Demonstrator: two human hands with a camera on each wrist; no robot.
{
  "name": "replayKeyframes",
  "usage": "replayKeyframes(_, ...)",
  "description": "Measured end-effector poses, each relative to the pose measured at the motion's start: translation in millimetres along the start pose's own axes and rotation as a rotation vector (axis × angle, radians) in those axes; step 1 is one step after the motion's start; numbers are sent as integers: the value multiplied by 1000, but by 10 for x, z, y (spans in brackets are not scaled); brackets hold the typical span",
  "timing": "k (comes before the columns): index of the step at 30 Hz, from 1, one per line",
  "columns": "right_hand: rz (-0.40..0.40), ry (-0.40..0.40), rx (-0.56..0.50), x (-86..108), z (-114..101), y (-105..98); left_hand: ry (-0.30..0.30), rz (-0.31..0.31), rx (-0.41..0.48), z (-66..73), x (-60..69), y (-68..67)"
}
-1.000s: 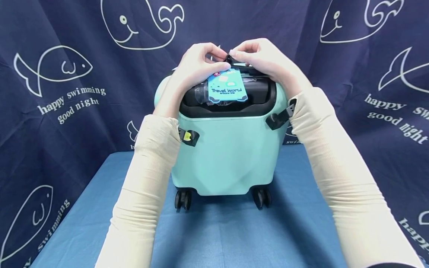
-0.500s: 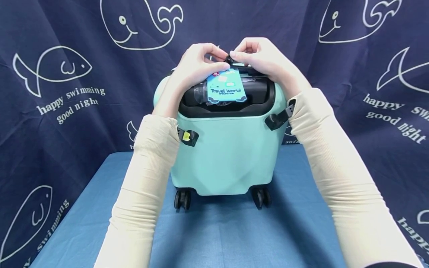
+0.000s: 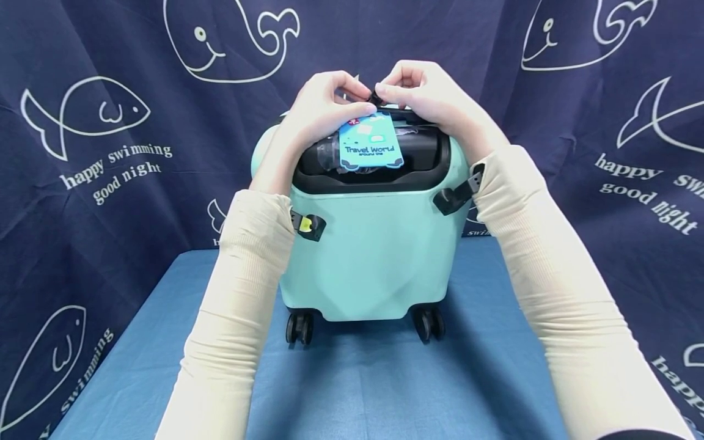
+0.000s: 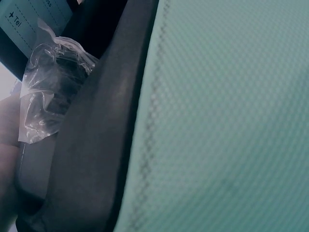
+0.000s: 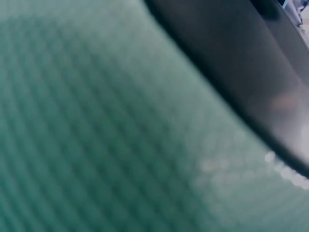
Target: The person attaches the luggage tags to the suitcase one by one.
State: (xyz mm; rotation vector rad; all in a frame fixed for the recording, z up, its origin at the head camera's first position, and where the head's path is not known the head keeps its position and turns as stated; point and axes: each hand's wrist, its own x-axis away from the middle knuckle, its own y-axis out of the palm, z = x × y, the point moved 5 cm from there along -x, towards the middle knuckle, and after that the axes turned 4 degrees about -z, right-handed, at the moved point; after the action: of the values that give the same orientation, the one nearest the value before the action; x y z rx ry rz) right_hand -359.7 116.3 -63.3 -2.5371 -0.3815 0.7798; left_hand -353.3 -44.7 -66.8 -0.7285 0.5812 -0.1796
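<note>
A mint-green suitcase [image 3: 374, 256] stands upright on its wheels, seen in the head view. On its top, a blue luggage tag [image 3: 371, 143] printed "Travel World" hangs in front of the black handle recess. My left hand [image 3: 324, 107] comes in from the left and pinches the tag's black strap [image 3: 376, 98] between thumb and fingertips. From the right, my right hand [image 3: 429, 91] pinches the same small strap. The strap's fastening is too small to make out. In the left wrist view the tag [image 4: 36, 21] shows a "Tel" line beside crumpled clear plastic [image 4: 50, 92].
A blue cloth [image 3: 357, 391] covers the table under the suitcase. Behind it hangs a dark blue curtain [image 3: 341, 36] with white fish drawings. Black wrist straps [image 3: 312, 226] with small fittings sit at both cuffs, close to the suitcase front.
My right hand has lifted very slightly at the strap. Both hands otherwise keep their hold, and the tag and suitcase stay almost where they were.
</note>
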Motion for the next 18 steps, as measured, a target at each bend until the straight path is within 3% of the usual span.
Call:
replayKeyframes(9,15,-48,-40,-6,-16,-2,16,-4,9,-2,12,-1)
replayKeyframes(18,-3,-12,-4,26,-8,-16,22,6,-4,5,16,2)
